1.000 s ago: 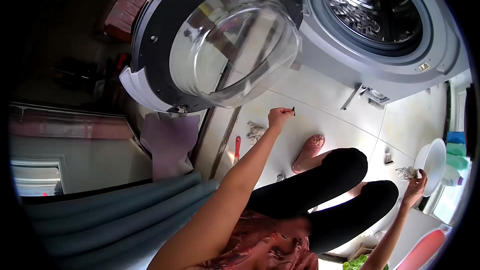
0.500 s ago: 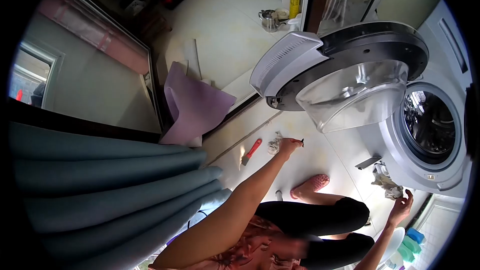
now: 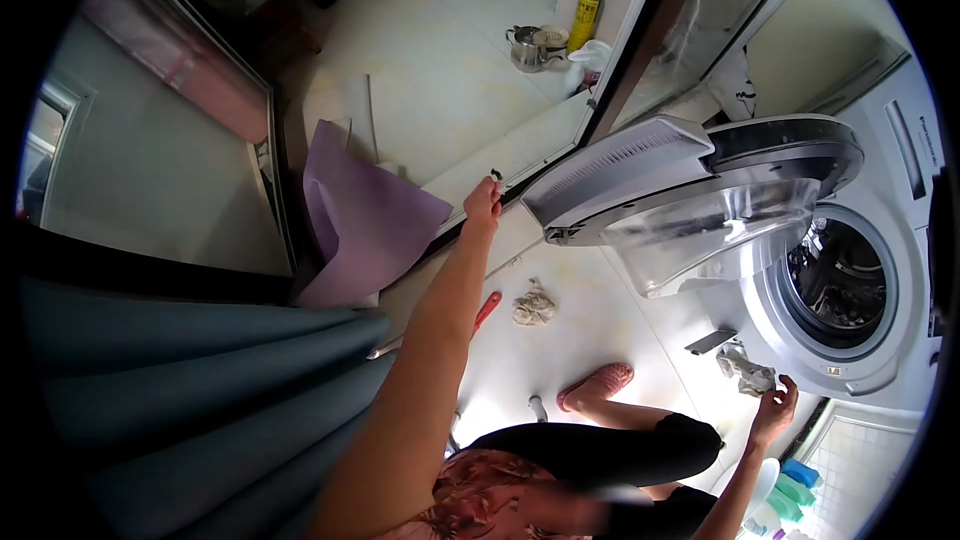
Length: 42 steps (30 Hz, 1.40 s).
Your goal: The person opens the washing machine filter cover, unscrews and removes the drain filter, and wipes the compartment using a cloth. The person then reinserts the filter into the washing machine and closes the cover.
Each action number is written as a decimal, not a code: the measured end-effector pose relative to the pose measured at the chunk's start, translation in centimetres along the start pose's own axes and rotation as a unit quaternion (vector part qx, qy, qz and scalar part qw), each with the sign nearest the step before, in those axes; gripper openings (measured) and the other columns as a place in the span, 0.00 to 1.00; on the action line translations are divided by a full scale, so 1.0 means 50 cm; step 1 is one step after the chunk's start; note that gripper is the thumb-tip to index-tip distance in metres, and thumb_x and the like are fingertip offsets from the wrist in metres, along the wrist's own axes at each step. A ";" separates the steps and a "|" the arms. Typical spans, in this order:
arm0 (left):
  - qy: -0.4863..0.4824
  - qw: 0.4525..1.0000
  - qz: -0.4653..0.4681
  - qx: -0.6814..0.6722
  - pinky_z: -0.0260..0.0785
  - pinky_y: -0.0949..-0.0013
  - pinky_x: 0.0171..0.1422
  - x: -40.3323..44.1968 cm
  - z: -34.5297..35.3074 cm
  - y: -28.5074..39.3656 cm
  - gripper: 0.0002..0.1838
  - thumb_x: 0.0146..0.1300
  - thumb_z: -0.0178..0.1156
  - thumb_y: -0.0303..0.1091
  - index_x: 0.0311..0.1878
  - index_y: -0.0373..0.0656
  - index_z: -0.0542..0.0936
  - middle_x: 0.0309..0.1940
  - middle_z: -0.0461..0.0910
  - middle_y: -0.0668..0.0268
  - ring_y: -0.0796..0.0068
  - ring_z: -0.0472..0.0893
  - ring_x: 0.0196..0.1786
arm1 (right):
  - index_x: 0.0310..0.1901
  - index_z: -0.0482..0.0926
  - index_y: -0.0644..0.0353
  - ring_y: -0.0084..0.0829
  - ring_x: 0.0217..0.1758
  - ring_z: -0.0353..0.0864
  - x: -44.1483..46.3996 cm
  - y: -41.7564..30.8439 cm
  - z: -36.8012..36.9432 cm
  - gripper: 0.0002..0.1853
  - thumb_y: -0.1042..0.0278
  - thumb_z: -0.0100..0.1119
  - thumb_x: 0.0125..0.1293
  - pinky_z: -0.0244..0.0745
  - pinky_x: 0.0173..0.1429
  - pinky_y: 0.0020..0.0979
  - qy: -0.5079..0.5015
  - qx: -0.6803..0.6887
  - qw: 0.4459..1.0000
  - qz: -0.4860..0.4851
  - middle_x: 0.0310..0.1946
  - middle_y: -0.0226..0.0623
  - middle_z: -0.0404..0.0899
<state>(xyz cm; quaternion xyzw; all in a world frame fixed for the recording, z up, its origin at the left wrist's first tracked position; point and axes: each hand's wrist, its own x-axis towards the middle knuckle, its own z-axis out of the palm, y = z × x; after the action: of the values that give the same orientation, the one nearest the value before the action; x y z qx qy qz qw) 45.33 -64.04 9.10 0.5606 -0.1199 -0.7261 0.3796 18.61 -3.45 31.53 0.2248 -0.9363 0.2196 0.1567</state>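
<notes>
My left hand (image 3: 483, 202) is closed in a pinch on a small dark scrap (image 3: 496, 175), too small to name. It is over the door sill, at the end of my outstretched arm. My right hand (image 3: 775, 412) is low beside the washing machine (image 3: 720, 300), fingers curled at the end of a crumpled greyish rag (image 3: 748, 372). Part of that grip is hidden. A dark flap (image 3: 711, 342) stands out by the machine's lower front. On the floor sit another wadded cloth (image 3: 534, 304) and a red-handled tool (image 3: 487, 310), partly covered by my left forearm.
The washer's round door (image 3: 700, 190) hangs wide open over the floor. A purple sheet (image 3: 365, 220) leans by the doorway, near a blue-grey curtain (image 3: 220, 370). Beyond the sill stand a metal kettle (image 3: 530, 48) and a yellow spray can (image 3: 584, 18). Bottles (image 3: 795, 490) stand at lower right.
My left hand has moved away and to the left, from beside the wadded cloth to the sill, with the dark scrap. My right hand stays by the rag. The view has shifted slightly.
</notes>
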 end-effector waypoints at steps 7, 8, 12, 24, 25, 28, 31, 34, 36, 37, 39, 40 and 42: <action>-0.019 0.995 0.036 0.088 0.61 0.75 0.27 0.037 0.006 0.054 0.05 0.65 0.56 0.32 0.34 0.46 0.80 0.31 0.83 0.69 0.83 0.72 0.25 | 0.54 0.80 0.58 0.27 0.32 0.79 -0.012 0.003 0.010 0.19 0.81 0.57 0.59 0.76 0.37 0.31 -0.003 -0.006 0.999 0.041 0.45 0.33 0.84; -0.002 0.992 0.020 0.123 0.61 0.75 0.25 0.020 -0.030 -0.012 0.06 0.64 0.56 0.32 0.32 0.46 0.80 0.29 0.83 0.68 0.82 0.72 0.23 | 0.54 0.80 0.58 0.27 0.32 0.79 -0.015 -0.003 0.010 0.19 0.81 0.57 0.59 0.76 0.38 0.32 0.002 -0.003 0.999 0.042 0.45 0.33 0.84; -0.085 0.925 -0.138 0.343 0.54 0.73 0.20 -0.150 -0.167 -0.331 0.06 0.57 0.61 0.31 0.24 0.45 0.81 0.23 0.80 0.69 0.81 0.72 0.20 | 0.56 0.79 0.55 0.29 0.31 0.79 -0.028 0.022 -0.001 0.20 0.78 0.59 0.61 0.76 0.40 0.34 0.010 0.014 0.998 0.058 0.34 0.34 0.83; -0.592 0.588 0.016 0.551 0.68 0.66 0.61 -0.779 0.298 -0.570 0.21 0.74 0.56 0.46 0.61 0.43 0.80 0.54 0.84 0.65 0.76 0.82 0.52 | 0.52 0.79 0.66 0.21 0.40 0.79 -0.093 0.113 0.009 0.15 0.81 0.59 0.64 0.74 0.48 0.24 0.136 0.484 0.794 0.342 0.42 0.33 0.82; -0.603 0.549 0.012 0.579 0.67 0.64 0.63 -0.798 0.327 -0.588 0.23 0.75 0.55 0.50 0.62 0.44 0.80 0.55 0.83 0.65 0.73 0.82 0.56 | 0.52 0.79 0.67 0.23 0.39 0.79 -0.097 0.104 0.007 0.15 0.81 0.60 0.63 0.75 0.47 0.26 0.143 0.545 0.734 0.380 0.43 0.35 0.83; -0.613 0.456 -0.039 0.645 0.67 0.64 0.65 -0.832 0.393 -0.649 0.24 0.75 0.54 0.51 0.62 0.43 0.79 0.56 0.83 0.64 0.72 0.81 0.59 | 0.55 0.76 0.67 0.22 0.37 0.79 -0.126 0.127 0.050 0.17 0.80 0.61 0.64 0.75 0.43 0.23 0.150 0.647 0.599 0.447 0.41 0.35 0.82; -0.594 0.385 -0.095 0.700 0.70 0.62 0.64 -0.845 0.426 -0.720 0.25 0.75 0.55 0.50 0.62 0.40 0.78 0.56 0.82 0.61 0.66 0.82 0.59 | 0.57 0.75 0.65 0.22 0.38 0.80 -0.150 0.142 0.109 0.18 0.79 0.61 0.65 0.77 0.43 0.22 0.156 0.718 0.475 0.484 0.42 0.34 0.81; -0.569 0.363 -0.153 0.722 0.74 0.60 0.63 -0.811 0.441 -0.812 0.21 0.76 0.54 0.43 0.62 0.38 0.77 0.54 0.81 0.59 0.63 0.82 0.56 | 0.56 0.75 0.64 0.22 0.40 0.80 -0.158 0.148 0.170 0.18 0.79 0.62 0.65 0.78 0.44 0.22 0.174 0.771 0.385 0.476 0.45 0.34 0.80; -0.527 0.399 -0.211 0.720 0.76 0.60 0.62 -0.787 0.451 -0.858 0.16 0.75 0.54 0.35 0.59 0.35 0.77 0.52 0.81 0.59 0.65 0.83 0.52 | 0.55 0.75 0.65 0.21 0.41 0.80 -0.161 0.151 0.210 0.17 0.79 0.62 0.65 0.77 0.43 0.22 0.202 0.789 0.342 0.468 0.46 0.33 0.80; -0.525 0.398 -0.208 0.723 0.77 0.63 0.59 -0.773 0.457 -0.877 0.15 0.74 0.56 0.34 0.58 0.35 0.77 0.50 0.82 0.61 0.68 0.83 0.50 | 0.56 0.75 0.64 0.21 0.42 0.80 -0.162 0.155 0.227 0.18 0.80 0.62 0.64 0.77 0.43 0.22 0.215 0.787 0.328 0.476 0.46 0.33 0.80; -0.530 0.398 -0.179 0.727 0.76 0.66 0.57 -0.755 0.452 -0.921 0.15 0.73 0.56 0.32 0.57 0.35 0.78 0.48 0.83 0.64 0.74 0.82 0.49 | 0.57 0.75 0.64 0.21 0.45 0.79 -0.165 0.171 0.264 0.19 0.75 0.64 0.65 0.77 0.46 0.22 0.220 0.757 0.376 0.487 0.45 0.32 0.81; -0.531 0.397 -0.147 0.734 0.76 0.67 0.57 -0.747 0.443 -0.940 0.15 0.73 0.56 0.32 0.57 0.35 0.78 0.48 0.83 0.64 0.75 0.82 0.49 | 0.59 0.73 0.65 0.24 0.48 0.79 -0.168 0.180 0.277 0.22 0.72 0.66 0.64 0.77 0.49 0.26 0.202 0.699 0.443 0.524 0.49 0.37 0.80; -0.537 0.397 -0.077 0.740 0.75 0.69 0.56 -0.735 0.424 -0.989 0.14 0.73 0.56 0.31 0.57 0.34 0.79 0.47 0.83 0.65 0.77 0.82 0.49 | 0.62 0.70 0.67 0.31 0.54 0.79 -0.179 0.215 0.312 0.30 0.66 0.70 0.62 0.77 0.57 0.33 0.149 0.569 0.570 0.574 0.56 0.45 0.77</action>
<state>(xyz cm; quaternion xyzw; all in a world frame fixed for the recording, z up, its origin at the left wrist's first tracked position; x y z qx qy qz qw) 8.57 -10.37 13.29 0.1227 -0.7459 -0.5297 -0.3847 17.91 0.79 11.02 -0.3532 -0.5142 0.7812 -0.0252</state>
